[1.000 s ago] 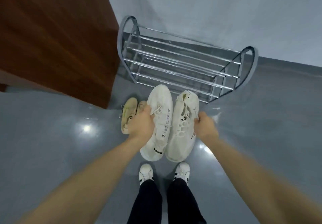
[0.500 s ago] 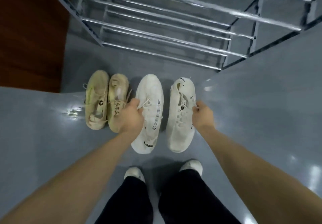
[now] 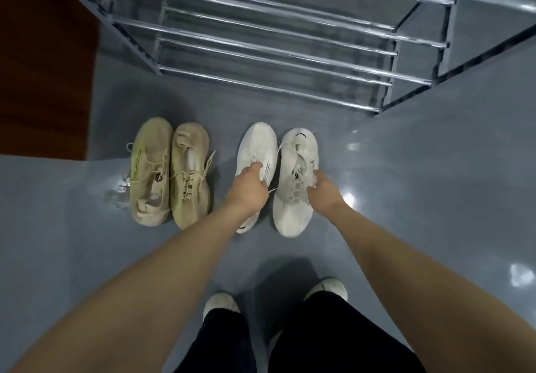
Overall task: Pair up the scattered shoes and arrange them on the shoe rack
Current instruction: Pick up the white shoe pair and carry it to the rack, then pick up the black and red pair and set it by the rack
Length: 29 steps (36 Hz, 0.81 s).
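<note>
While beige pair (image 3: 171, 172) lies leftward, hands (image 3: 249, 189) grip white shoes (image 3: 295, 181).

A second ago the two white shoes were held up in front of the shoe rack (image 3: 275, 53); now the left white shoe (image 3: 258, 152) and the right white shoe (image 3: 295, 198) are down at the grey floor (image 3: 435, 198), side by side, just short of the rack's front rail. The left hand (image 3: 249, 187) and right hand (image 3: 324, 191) have come down with them, each with its grip on its shoe's laces. The tan pair (image 3: 171, 172), earlier half hidden behind the left hand, now shows whole beside the white pair.
</note>
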Available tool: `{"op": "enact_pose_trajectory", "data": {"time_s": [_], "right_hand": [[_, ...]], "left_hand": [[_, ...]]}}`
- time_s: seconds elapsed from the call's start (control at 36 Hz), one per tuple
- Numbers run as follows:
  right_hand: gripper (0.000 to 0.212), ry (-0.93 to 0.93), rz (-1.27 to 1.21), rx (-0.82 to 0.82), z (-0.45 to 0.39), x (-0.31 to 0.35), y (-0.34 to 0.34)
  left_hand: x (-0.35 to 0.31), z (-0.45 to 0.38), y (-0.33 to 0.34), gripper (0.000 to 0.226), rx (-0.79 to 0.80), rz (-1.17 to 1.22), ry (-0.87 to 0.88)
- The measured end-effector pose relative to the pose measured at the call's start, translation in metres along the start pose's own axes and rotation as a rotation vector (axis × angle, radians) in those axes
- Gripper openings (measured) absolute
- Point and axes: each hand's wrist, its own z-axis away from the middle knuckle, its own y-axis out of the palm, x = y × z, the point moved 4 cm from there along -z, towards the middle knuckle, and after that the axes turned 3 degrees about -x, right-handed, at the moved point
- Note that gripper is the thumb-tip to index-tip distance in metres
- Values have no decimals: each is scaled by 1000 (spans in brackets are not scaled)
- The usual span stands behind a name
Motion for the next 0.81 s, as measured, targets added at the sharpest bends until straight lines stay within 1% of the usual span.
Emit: {"op": "enact_pose_trajectory", "data": {"time_s": [0.11,0.22,0.36,0.44,0.53,0.69,0.81], "right_hand": [[49,-113,66,-64,40,17,-13],[43,-207,175,-117,90,36,-30],[39,-320,316,-154,163,71,-49],[37,-377,364,-167,210,97,-61],[34,-463,314,-179,261,128,-72],[35,-541,225,-182,352,192,-87],[35,-600,213,-159,415,238,-88]], "left_hand": [[-17,33,-23,42,-85,-115,74],[-29,72,-52,38,-121,-210,142],[-42,133,-104,40,-135,-215,186],[-47,174,-139,34,-149,-156,167],[-51,220,-177,32,-166,-48,146],[-51,306,-261,23,-243,88,127],[-41,358,-322,24,-363,158,102]]}}
